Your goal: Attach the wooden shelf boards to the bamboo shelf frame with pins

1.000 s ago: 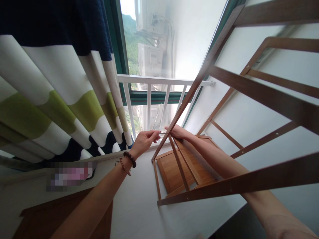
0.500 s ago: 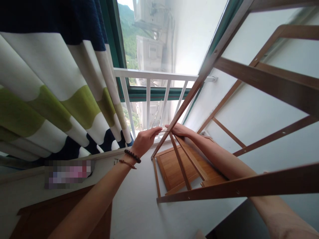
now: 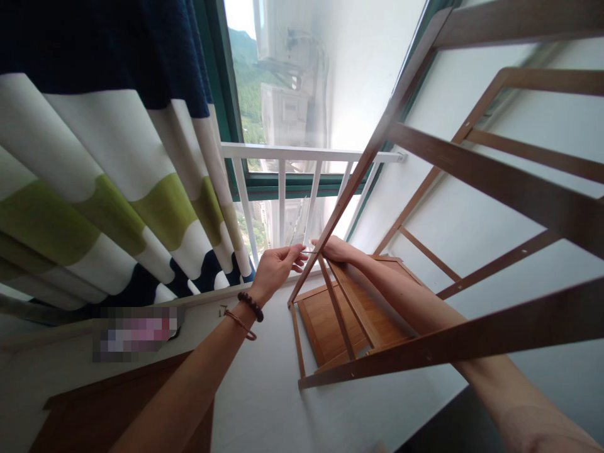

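Note:
A brown wooden shelf frame (image 3: 476,179) lies on its side across the right half of the view, its slats reaching toward the window. My left hand (image 3: 276,267), with bead bracelets at the wrist, pinches a thin metal tool (image 3: 307,252) against the frame's long rail. My right hand (image 3: 336,250) reaches through the slats and grips that rail at the same joint. A wooden panel (image 3: 330,321) lies flat on the white surface under the frame.
A striped blue, white and green curtain (image 3: 108,182) hangs at left. A white railing (image 3: 292,153) crosses the window behind the hands. Small screws (image 3: 221,309) lie on the white ledge. Another brown board (image 3: 113,409) sits at the bottom left.
The view has shifted slightly. My left hand's fingers have turned a little on the thin tool at the joint; my right hand keeps its grip on the rail.

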### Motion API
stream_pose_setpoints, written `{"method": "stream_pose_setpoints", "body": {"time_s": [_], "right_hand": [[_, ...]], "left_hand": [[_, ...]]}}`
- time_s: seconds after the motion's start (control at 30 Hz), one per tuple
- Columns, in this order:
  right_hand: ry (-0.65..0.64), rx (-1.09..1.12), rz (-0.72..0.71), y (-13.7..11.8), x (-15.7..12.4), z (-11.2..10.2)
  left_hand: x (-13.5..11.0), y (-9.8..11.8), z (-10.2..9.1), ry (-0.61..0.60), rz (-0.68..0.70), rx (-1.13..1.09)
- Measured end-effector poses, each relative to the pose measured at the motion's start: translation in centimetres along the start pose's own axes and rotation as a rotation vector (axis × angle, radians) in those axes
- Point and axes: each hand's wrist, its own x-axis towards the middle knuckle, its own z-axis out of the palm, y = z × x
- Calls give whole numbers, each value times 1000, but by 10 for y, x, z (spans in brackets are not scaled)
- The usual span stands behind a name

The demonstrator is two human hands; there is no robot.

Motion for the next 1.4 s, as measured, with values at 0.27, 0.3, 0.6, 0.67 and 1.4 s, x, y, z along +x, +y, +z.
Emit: {"method": "stream_pose_setpoints", "body": {"time_s": [0.27, 0.3, 0.6, 0.67, 1.4], "right_hand": [[-4, 12, -28, 7, 1, 3], [-3, 9, -35, 8, 1, 3], [-34, -21, -47, 5, 2, 2], [-24, -17, -36, 4, 2, 2], [24, 31, 19, 0, -2, 1]], "left_hand": [[12, 2, -17, -278, -361, -192], [13, 3, -19, -314, -381, -185], [16, -12, -19, -301, -30, 169], [15, -19, -21, -176, 182, 441], [14, -6, -20, -318, -517, -212]]}}
